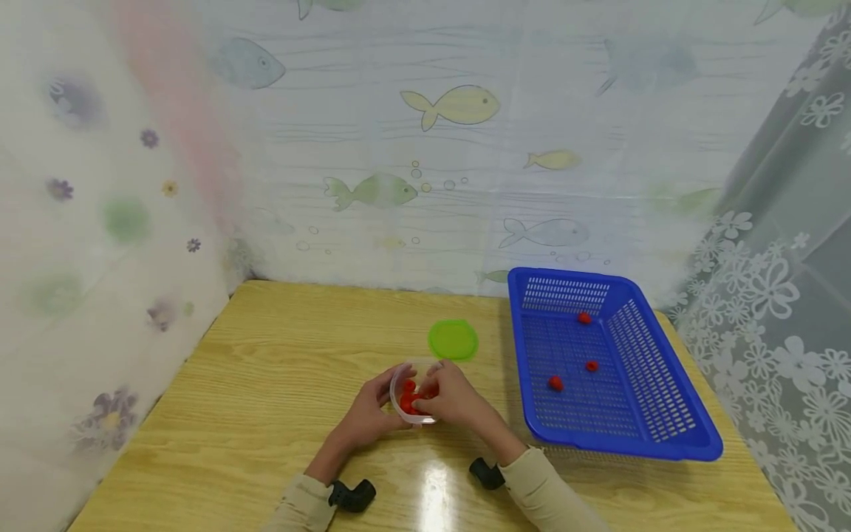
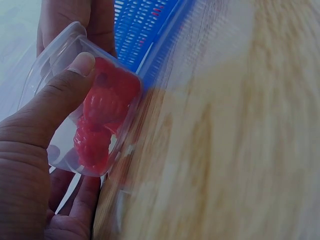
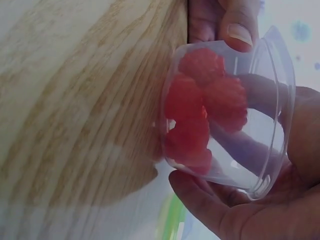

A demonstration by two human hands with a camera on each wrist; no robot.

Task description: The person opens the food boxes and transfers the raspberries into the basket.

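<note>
Near the table's middle my left hand (image 1: 372, 410) grips a clear plastic container (image 1: 425, 420), its thumb along the near side. Inside are several red raspberries (image 3: 184, 97), clearest through the wall in the right wrist view. My right hand (image 1: 459, 395) reaches over the rim, its thumb and a finger around one raspberry (image 3: 227, 102) inside the container. In the left wrist view the left thumb (image 2: 60, 100) presses the container's side, with raspberries behind the plastic. The container is tilted in both wrist views; whether it touches the table is unclear.
A blue plastic basket (image 1: 518, 347) with slotted walls stands on the right, with three red raspberries (image 1: 555, 383) spread over its bottom. A green round lid (image 1: 453, 340) lies behind the container. The wooden table (image 1: 266, 355) meets patterned curtains at the back and left.
</note>
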